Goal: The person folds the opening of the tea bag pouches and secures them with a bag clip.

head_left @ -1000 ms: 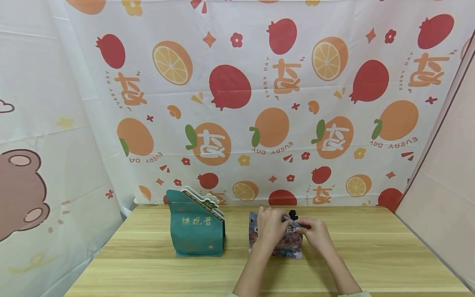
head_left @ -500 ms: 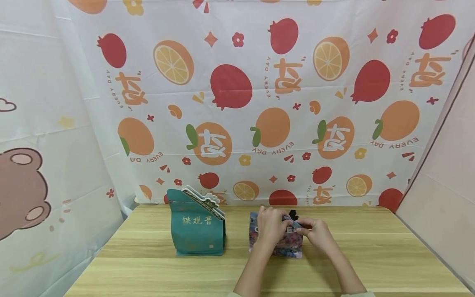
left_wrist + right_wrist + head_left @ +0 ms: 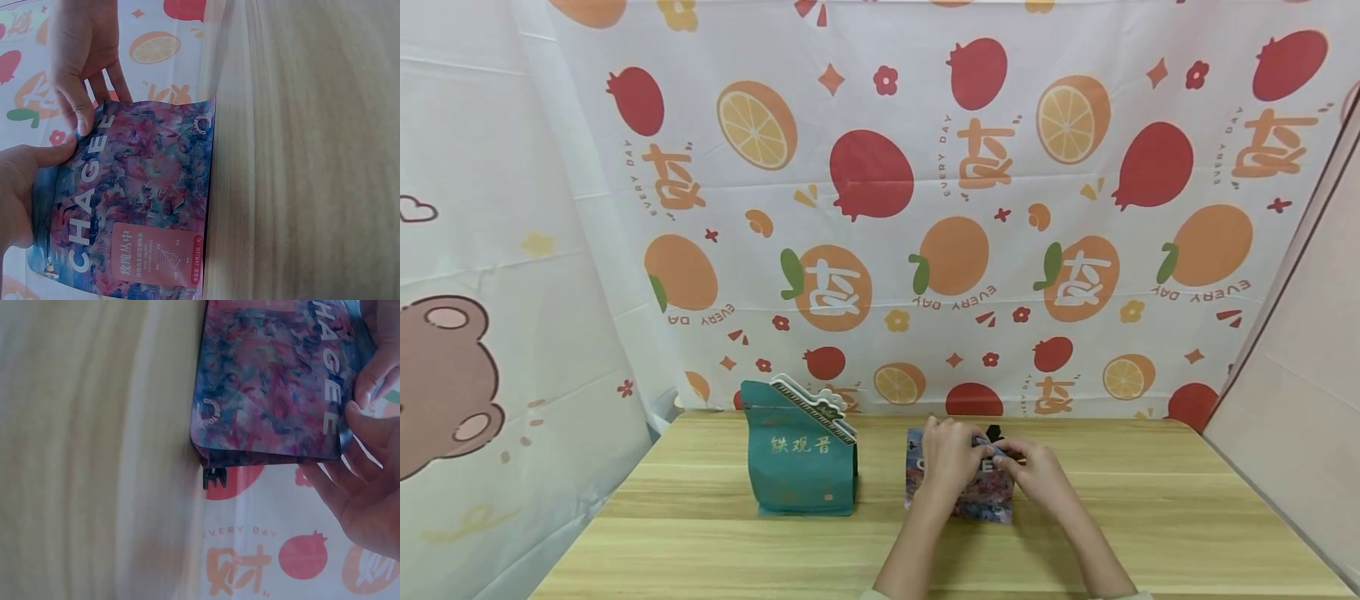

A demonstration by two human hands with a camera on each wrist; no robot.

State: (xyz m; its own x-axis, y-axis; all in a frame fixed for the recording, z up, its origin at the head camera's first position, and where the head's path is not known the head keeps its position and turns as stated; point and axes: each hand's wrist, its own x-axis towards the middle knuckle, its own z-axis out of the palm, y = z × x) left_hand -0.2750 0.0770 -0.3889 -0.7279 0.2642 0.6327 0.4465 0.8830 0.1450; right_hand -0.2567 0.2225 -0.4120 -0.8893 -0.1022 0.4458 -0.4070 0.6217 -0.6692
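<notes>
1. A fruit-printed cloth backdrop (image 3: 925,208) was seen across the upper two thirds of the head view, with a bear-printed sheet (image 3: 445,375) at the left edge.
2. A light wooden table (image 3: 700,550) was spread over the lower third of that view.
3. A teal pouch (image 3: 801,471) was stood upright left of centre on the table, well apart from the hands, with a white and striped clip (image 3: 812,402) set slantwise along its top edge.
4. A multicoloured pouch (image 3: 981,500), mottled in pink, blue and red and lettered "CHAGEE", was stood just right of centre on the table, below and between the two hands; in the left wrist view (image 3: 144,206) it filled the lower left of the frame.
5. The left hand (image 3: 950,457) was laid over the pouch's upper left part, and its fingers were curled onto the top edge, so that the top strip was pinched.
6. The right hand (image 3: 1033,471) was placed at the pouch's upper right corner, where the same top edge was pinched between thumb and fingers; the pouch's body was left hanging below both grips.
7. A small black clip (image 3: 214,478) was seen just behind the pouch, near the centre of the right wrist view; whether it touched the pouch could not be told.
</notes>
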